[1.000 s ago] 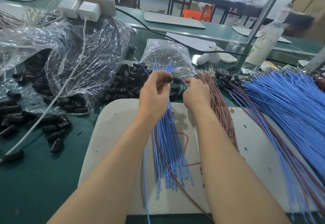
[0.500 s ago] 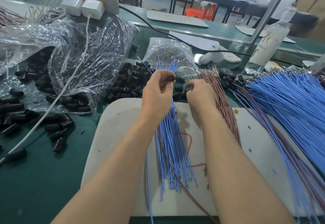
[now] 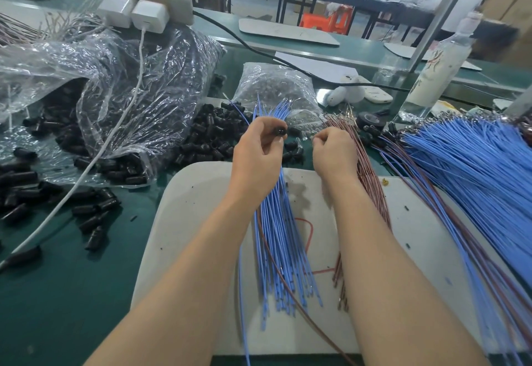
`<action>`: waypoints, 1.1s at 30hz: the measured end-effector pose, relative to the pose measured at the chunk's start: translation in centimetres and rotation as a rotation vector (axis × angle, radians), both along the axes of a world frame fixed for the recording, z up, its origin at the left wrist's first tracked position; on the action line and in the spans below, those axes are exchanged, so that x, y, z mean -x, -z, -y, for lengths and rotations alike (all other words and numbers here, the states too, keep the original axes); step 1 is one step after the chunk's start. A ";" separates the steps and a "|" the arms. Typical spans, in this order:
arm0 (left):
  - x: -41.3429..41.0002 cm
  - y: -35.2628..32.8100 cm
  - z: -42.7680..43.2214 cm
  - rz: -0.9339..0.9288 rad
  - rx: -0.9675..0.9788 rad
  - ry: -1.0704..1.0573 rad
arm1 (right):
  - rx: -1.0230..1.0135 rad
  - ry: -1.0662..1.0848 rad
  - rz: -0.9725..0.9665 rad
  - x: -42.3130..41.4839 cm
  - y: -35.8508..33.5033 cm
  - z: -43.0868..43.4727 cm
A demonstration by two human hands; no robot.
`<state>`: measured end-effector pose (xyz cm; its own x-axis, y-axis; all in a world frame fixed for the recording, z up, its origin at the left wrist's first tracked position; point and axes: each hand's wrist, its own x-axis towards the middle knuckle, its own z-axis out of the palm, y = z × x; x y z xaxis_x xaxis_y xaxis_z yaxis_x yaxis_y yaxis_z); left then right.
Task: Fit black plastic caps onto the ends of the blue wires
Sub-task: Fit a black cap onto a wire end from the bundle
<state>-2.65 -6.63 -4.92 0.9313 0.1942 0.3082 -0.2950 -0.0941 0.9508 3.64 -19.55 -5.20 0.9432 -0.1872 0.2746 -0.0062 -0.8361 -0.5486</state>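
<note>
Black plastic cap (image 3: 279, 131): likely light, rigid, slick; pinched in left hand (image 3: 256, 161) fingers, blue wires (image 3: 276, 221) under that palm. Right hand (image 3: 335, 154) fingers curled just beside, contents unclear. Grip limp wire near tip.

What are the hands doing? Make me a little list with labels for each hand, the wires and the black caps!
left hand: pinches a black cap at its fingertips
right hand: fingers curled; what it holds, if anything, is hidden
blue wire bundle: runs under the left hand, across the white board
loose caps: heaped on the green table beyond the board, beside a clear plastic bag
more blue wires: big fan at the right
</note>
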 end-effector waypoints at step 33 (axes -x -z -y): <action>0.2 0.9 -0.1 0.048 -0.508 -0.244 | -0.291 -0.314 0.324 6.6 -2.4 -3.4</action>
<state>-2.80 -6.52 -5.85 0.8607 0.2178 0.4603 -0.2495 -0.6075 0.7541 -2.99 -16.16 -2.83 0.8414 -0.0213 0.5400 0.4281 -0.5836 -0.6901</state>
